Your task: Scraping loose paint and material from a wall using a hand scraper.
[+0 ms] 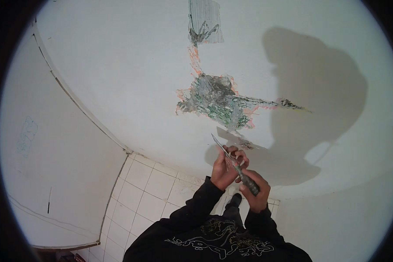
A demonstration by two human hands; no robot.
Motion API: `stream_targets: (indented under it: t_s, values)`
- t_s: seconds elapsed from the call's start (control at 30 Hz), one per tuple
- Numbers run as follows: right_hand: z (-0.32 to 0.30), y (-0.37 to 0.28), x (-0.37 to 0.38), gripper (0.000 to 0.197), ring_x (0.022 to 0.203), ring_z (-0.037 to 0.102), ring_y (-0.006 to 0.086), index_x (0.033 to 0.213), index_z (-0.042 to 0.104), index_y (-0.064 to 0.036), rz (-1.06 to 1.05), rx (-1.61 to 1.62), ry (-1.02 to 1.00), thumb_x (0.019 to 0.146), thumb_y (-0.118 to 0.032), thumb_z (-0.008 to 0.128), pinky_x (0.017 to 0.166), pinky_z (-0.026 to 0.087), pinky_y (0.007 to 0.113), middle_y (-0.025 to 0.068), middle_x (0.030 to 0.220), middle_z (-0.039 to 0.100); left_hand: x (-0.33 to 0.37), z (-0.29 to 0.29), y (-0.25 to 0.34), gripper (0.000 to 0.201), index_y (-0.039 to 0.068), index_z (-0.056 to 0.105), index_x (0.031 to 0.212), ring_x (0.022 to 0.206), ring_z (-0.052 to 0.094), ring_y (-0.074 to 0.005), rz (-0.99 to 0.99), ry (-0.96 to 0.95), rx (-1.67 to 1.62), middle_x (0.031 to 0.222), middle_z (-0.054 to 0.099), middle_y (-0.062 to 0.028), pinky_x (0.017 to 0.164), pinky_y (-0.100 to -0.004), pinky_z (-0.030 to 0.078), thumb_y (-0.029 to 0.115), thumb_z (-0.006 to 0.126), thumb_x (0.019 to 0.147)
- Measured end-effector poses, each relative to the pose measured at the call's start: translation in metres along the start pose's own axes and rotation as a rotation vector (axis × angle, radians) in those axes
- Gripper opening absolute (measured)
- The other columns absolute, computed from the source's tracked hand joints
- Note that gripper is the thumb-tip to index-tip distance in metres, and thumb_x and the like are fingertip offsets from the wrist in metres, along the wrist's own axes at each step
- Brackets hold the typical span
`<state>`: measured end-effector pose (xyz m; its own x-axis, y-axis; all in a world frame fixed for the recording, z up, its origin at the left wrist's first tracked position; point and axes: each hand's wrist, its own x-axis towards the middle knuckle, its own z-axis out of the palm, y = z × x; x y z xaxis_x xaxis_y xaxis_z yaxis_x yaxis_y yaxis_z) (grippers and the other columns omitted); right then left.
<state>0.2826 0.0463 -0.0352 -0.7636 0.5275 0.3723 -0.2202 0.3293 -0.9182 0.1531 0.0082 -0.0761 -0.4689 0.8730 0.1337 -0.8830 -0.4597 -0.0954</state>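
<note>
While right hand [255, 192] grips scraper [236, 165] handle, left hand [225, 168] fingers pinch its blade, no containers visible

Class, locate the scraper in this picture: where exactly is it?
In the head view, just right of centre, the scraper is held by both hands below the wall's scraped patch.

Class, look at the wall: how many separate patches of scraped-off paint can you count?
2: a small patch at the top of the wall, and a large patch at its middle, above the scraper in the hands.

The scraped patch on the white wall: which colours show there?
Grey and green with orange-pink edges on the scraped wall patch; head view.
</note>
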Motion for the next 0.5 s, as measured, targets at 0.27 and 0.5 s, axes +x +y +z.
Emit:
stream_targets:
  t_s: [0.27, 0.5]
  values:
    - [0.023, -0.007, -0.007, 0.044, 0.083, 0.058, 0.0279, 0.097, 0.058, -0.0014, -0.393, 0.028, 0.321, 0.067, -0.029, 0.076, 0.076, 0.047, 0.038, 0.0181, 0.104, 0.056, -0.008, 0.022, -0.004, 0.019, 0.022, 0.056, 0.094, 0.085, 0.046, -0.0101, -0.112, -0.122, 0.005, 0.080, 0.047, 0.0106, 0.085, -0.0329, 0.037, 0.036, 0.059, 0.081]
    - [0.032, -0.029, 0.066, 0.036, 0.051, 0.046, 0.0186, 0.057, 0.041, -0.0063, -0.610, 0.334, 0.192, 0.080, -0.025, 0.062, 0.056, 0.044, 0.036, 0.0049, 0.048, 0.045, -0.018, 0.023, -0.014, 0.035, 0.012, 0.048, 0.095, 0.090, 0.049, -0.0114, -0.261, 0.000, 0.382, 0.091, 0.050, -0.0010, 0.079, -0.0275, 0.043, 0.044, 0.056, 0.084]
